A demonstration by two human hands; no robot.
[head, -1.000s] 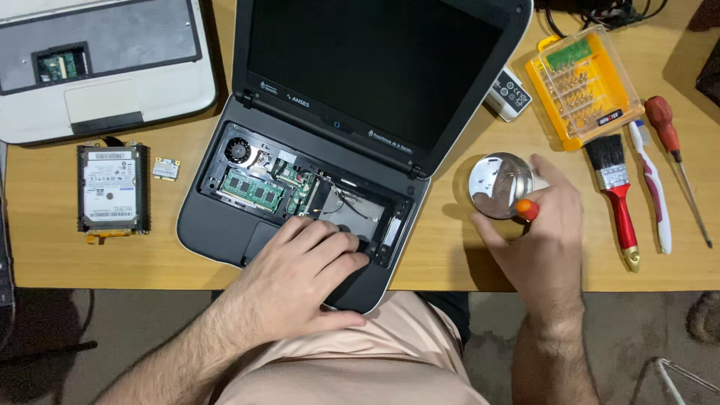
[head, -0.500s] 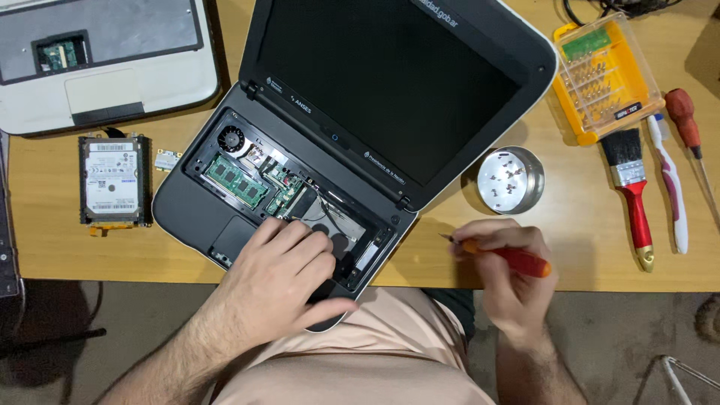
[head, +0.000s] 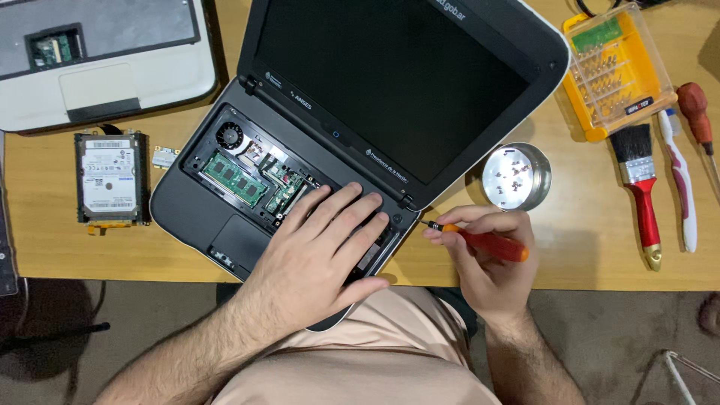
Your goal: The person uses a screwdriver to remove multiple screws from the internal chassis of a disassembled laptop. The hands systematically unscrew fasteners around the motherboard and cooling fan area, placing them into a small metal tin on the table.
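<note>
head view: the laptop (head: 330, 142) lies open at the near edge of the table (head: 585, 255), its keyboard cover off so the boards, fan and memory stick are bare. its near right corner hangs a little over the table edge, toward the person's lap, which likely brings the open bay within easy reach.

the left hand (head: 315, 255) lies flat on the near right part of the open base, fingers spread and pressed down on the frame, it seems to steady the machine.

the right hand (head: 480, 262) pinches a screwdriver (head: 480, 241) with an orange-red handle between thumb and fingertips. the dark tip points left, just beside the laptop's near right corner by the hinge, apart from it as far as i can tell.

a round tin (head: 516, 176) with small screws sits just far of the right hand, close enough to drop screws in. further right lie a yellow bit case (head: 611, 71), a brush (head: 637, 187) with a red handle, a toothbrush (head: 679, 180) and a second screwdriver (head: 697, 120), all set aside but within reach.

on the left lie a hard drive (head: 111, 180) and a small card (head: 165, 157) beside it, well clear of the hands. far left sits a grey cover (head: 105, 56).
</note>
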